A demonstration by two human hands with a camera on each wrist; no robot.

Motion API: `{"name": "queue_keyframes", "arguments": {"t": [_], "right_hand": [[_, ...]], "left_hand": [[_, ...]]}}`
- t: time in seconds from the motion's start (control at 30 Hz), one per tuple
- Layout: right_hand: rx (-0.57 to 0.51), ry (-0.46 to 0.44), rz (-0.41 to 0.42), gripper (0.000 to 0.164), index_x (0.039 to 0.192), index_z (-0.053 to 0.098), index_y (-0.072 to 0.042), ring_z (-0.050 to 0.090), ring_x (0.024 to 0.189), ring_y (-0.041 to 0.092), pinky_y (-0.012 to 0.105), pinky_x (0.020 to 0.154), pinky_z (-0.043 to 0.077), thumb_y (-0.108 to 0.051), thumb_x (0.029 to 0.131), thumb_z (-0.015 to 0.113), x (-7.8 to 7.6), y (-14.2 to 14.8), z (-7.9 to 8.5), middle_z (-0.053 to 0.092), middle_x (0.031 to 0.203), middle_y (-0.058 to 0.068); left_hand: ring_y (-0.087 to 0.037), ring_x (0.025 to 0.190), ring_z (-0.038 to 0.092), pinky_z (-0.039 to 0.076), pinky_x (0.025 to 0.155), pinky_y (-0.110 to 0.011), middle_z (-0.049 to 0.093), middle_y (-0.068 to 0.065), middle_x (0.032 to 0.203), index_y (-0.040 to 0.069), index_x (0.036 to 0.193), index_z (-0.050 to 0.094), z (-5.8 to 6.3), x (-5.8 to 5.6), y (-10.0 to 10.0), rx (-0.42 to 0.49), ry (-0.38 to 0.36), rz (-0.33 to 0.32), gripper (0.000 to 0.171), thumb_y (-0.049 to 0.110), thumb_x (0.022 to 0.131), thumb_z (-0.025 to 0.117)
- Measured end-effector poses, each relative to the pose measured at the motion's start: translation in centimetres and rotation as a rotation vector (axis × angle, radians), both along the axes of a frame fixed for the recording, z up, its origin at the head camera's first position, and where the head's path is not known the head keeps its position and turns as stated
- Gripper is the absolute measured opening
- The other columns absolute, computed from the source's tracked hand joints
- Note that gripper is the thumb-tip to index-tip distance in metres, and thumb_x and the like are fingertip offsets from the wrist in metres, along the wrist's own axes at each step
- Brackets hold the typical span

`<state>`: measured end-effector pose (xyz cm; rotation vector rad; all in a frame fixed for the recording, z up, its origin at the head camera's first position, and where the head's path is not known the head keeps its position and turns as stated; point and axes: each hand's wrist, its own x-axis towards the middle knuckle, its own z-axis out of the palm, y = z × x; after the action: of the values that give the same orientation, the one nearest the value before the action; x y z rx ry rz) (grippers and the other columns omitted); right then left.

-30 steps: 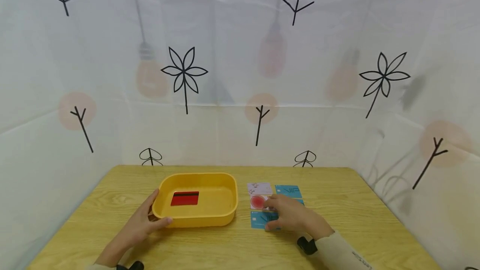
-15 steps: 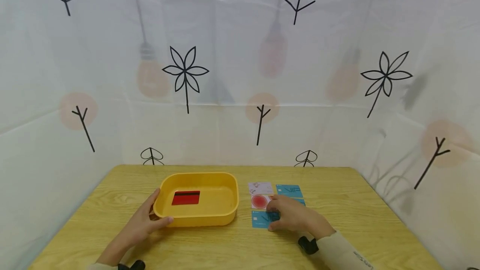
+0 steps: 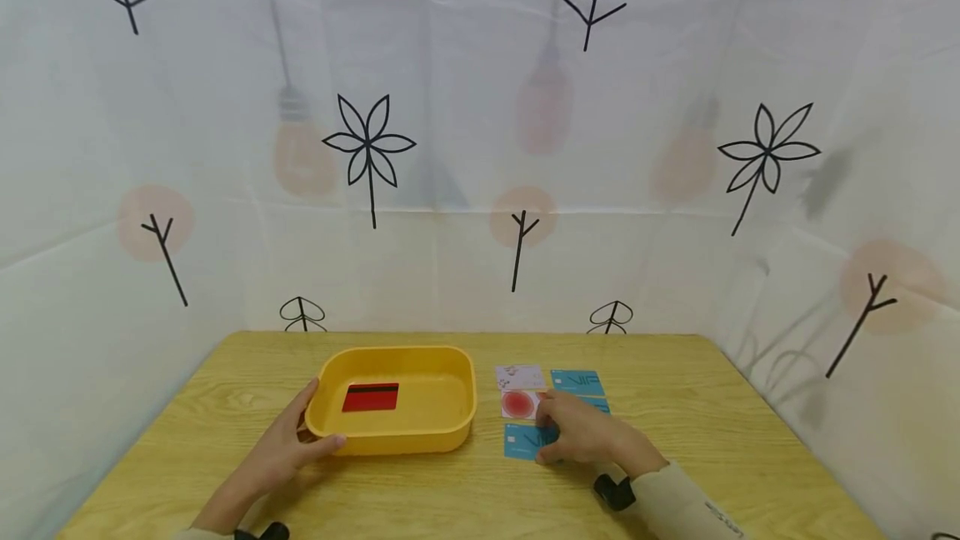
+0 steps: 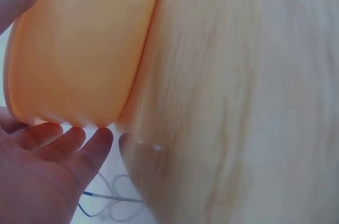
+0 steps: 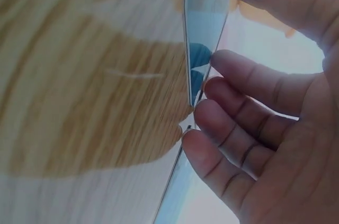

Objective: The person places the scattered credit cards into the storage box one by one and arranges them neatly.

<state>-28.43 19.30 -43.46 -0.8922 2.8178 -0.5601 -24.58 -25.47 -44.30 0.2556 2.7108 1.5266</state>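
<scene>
My left hand [image 3: 281,448] holds the left corner of a yellow plastic tray [image 3: 397,443], thumb at the near side and fingers against the left end. Inside the tray lies a red card [image 3: 371,397] with a black stripe. My right hand [image 3: 588,436] pinches a blue card [image 3: 522,442] by its edges, its right part hidden under the hand. In the right wrist view the thumb and a fingertip meet opposite edges of this blue card [image 5: 204,23], close over the table. Just beyond it lies a white card with a red circle [image 3: 517,404], partly covered by my fingers.
Farther back lie a pale flowered card [image 3: 517,376] and a blue card [image 3: 577,382]. Another blue card [image 3: 602,404] shows partly behind my right hand. All rest on a wood-grain table [image 3: 690,407], with a patterned white curtain [image 3: 450,273] behind it.
My right fingers have drawn in toward the thumb. The near blue card has shifted slightly right and toward me, widening its gap from the white card. The left hand and tray stay put.
</scene>
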Motion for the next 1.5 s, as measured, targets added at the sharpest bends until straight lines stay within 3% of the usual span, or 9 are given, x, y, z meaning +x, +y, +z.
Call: {"name": "queue_keyframes", "arguments": {"t": [0.17,0.57,0.8,0.97,1.27,1.5], "right_hand": [[-0.022,-0.017,0.003,0.035,0.094,0.057,-0.017,0.044,0.082,0.011,0.032,0.076,0.043,-0.039,0.077,0.079,-0.07,-0.04,-0.09,0.048,0.092,-0.007],[-0.014,-0.051,-0.027,0.037,0.101,0.06,-0.012,0.05,0.091,0.014,0.039,0.084,0.045,-0.032,0.078,0.08,0.04,-0.16,-0.04,0.053,0.098,-0.005],[-0.04,-0.069,-0.037,0.04,0.1,0.053,-0.015,0.044,0.085,0.014,0.036,0.079,0.042,-0.031,0.077,0.081,0.1,-0.29,-0.05,0.05,0.092,-0.006],[-0.059,-0.072,-0.033,0.04,0.101,0.054,-0.016,0.046,0.088,0.015,0.038,0.083,0.043,-0.031,0.076,0.082,0.2,-0.38,0.06,0.051,0.096,-0.006],[-0.006,-0.049,-0.006,0.038,0.106,0.058,-0.019,0.049,0.097,0.013,0.039,0.09,0.044,-0.034,0.077,0.079,0.3,-0.26,0.49,0.05,0.109,-0.007],[0.016,-0.074,-0.009,0.044,0.112,0.061,-0.02,0.044,0.123,0.025,0.051,0.101,0.038,-0.031,0.075,0.08,0.28,0.01,0.54,0.048,0.134,0.005]], "left_hand": [[-0.04,0.133,0.037,0.044,0.098,-0.04,0.013,-0.027,0.155,0.001,0.153,0.004,0.0,-0.07,0.0,-0.001,-0.001,0.001,0.103,0.032,0.084,0.074],[-0.041,0.134,0.035,0.043,0.099,-0.041,0.014,-0.025,0.155,0.002,0.153,0.004,-0.11,-0.1,-0.03,-0.024,-0.008,0.011,0.104,0.036,0.083,0.075],[-0.041,0.134,0.034,0.04,0.101,-0.044,0.014,-0.025,0.155,0.002,0.153,0.005,-0.11,-0.04,0.04,-0.049,-0.014,0.025,0.106,0.039,0.082,0.075],[-0.041,0.133,0.035,0.039,0.102,-0.045,0.015,-0.025,0.155,0.002,0.153,0.006,-0.13,-0.12,0.08,-0.058,-0.016,0.033,0.106,0.04,0.082,0.074],[-0.041,0.133,0.035,0.04,0.101,-0.044,0.014,-0.026,0.155,0.002,0.153,0.005,0.06,-0.02,0.12,-0.065,-0.007,0.026,0.105,0.04,0.083,0.074],[-0.041,0.134,0.035,0.04,0.101,-0.044,0.014,-0.025,0.155,0.002,0.153,0.006,0.0,-0.13,0.09,-0.059,-0.008,0.027,0.106,0.04,0.082,0.074]]}}
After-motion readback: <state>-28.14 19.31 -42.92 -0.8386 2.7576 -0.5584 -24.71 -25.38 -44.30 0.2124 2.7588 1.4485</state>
